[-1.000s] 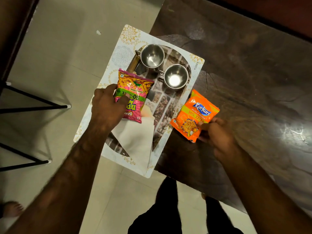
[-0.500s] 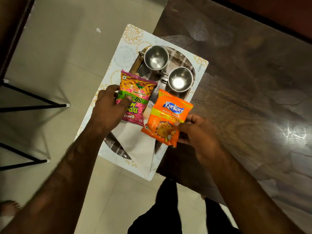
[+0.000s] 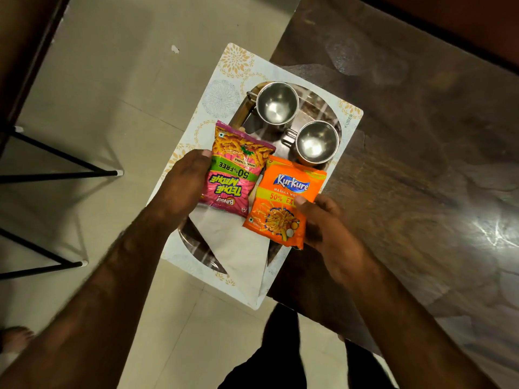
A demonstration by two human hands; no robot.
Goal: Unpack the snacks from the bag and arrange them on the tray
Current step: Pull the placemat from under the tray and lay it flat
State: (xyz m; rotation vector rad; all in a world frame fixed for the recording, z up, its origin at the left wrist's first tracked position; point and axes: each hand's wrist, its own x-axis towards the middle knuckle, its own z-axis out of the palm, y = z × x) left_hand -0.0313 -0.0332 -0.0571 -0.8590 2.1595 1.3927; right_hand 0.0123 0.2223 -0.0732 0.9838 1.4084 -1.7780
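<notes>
1. Head view: a dark, glossy wooden table (image 3: 421, 164) fills the right side, with pale floor tiles (image 3: 112, 80) to the left and the black metal legs of some furniture (image 3: 56, 169) at the left edge.
2. A white rectangular tray (image 3: 233, 63) with gold floral print lies at the table's left edge, its left part overhanging the floor.
3. Two empty steel mugs (image 3: 276, 105) (image 3: 316, 143) stand side by side at the tray's far end, handles to their left.
4. A pink Bingo Tedhe Medhe packet (image 3: 233, 175) lies on the tray's middle, upside down to the viewer; the left hand (image 3: 182, 186) grips its left edge, fingertip on the front.
5. An orange Kurkure packet (image 3: 283, 203) sits just right of the pink one, their edges touching or overlapping, near the tray's right edge; the right hand (image 3: 323, 220) pinches its right side, thumb on the front.
6. A white folded paper napkin (image 3: 238, 248) lies on the tray's near end, partly under both packets, its point reaching the near corner.
7. The person's dark trousers (image 3: 280, 355) show below, and a bare foot (image 3: 14, 336) at the lower left.
</notes>
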